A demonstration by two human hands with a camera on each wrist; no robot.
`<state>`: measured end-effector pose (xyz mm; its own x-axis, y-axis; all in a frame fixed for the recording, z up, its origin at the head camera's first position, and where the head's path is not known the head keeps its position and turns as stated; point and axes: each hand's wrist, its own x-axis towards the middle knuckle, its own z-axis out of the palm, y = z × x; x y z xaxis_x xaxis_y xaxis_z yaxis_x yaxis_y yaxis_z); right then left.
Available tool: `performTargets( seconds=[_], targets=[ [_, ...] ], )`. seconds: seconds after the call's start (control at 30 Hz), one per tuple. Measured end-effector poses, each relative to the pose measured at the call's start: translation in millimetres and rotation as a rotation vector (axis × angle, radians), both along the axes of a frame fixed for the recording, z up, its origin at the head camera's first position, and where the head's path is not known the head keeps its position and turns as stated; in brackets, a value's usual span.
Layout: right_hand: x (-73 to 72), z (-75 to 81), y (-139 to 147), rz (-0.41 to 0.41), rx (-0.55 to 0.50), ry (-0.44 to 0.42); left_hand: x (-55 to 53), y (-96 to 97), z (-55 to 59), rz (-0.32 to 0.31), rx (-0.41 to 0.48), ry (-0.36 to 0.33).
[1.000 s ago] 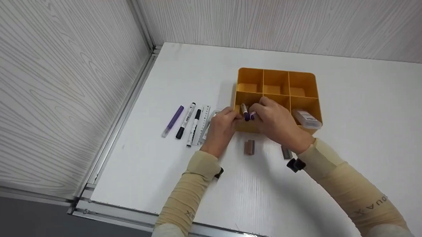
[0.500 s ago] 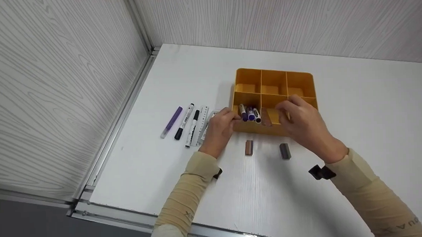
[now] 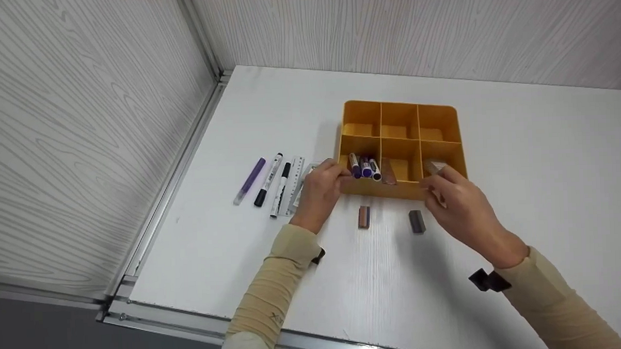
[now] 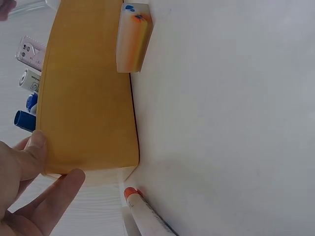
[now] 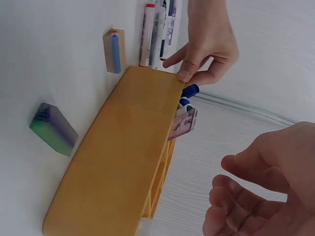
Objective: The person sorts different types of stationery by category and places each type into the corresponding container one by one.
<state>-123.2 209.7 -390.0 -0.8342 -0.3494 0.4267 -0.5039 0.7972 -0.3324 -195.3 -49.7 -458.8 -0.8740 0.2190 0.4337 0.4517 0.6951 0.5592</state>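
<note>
A yellow storage box (image 3: 401, 189) with several compartments stands on the table. My left hand (image 3: 319, 192) grips its front-left corner; in the left wrist view the thumb (image 4: 37, 147) lies on the rim. Several capped markers (image 3: 365, 167) lean in the front-left compartment beside that hand. Just right of them a clear pinkish flat piece with printed marks (image 5: 183, 124) leans up to the rim. My right hand (image 3: 461, 205) hovers by the box's front-right corner. Its thumb and fingers (image 5: 226, 194) are apart with nothing between them. Behind it, a clear plastic case (image 3: 434, 166) sits in the front-right compartment, partly hidden.
Two small striped blocks lie before the box, one orange-brown and blue (image 3: 364, 217), one dark grey-green (image 3: 417, 221). To the left lie a purple pen (image 3: 250, 182), two black-capped markers (image 3: 268, 180) and a clear ruler (image 3: 294, 183). A red-ended marker (image 5: 147, 34) lies beside the box.
My right hand has let go of a marker in the front-left compartment and drawn away to the right, past the middle compartment. My left hand stays at the box corner.
</note>
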Motion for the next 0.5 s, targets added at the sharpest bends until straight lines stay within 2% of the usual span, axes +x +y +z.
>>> performTargets(
  seconds=[0.17,0.4,0.5],
  targets=[
    [7.9,-20.6,8,-0.006,0.021,-0.038,0.8,0.2,-0.2,-0.003,0.000,-0.002],
    [15.0,-46.6,15,-0.045,0.054,-0.156,-0.4,0.3,-2.0,-0.012,-0.006,0.050],
    [15.9,-56.6,15,-0.041,0.074,-0.188,-0.3,0.4,-1.7,-0.011,-0.009,0.043]
  ],
)
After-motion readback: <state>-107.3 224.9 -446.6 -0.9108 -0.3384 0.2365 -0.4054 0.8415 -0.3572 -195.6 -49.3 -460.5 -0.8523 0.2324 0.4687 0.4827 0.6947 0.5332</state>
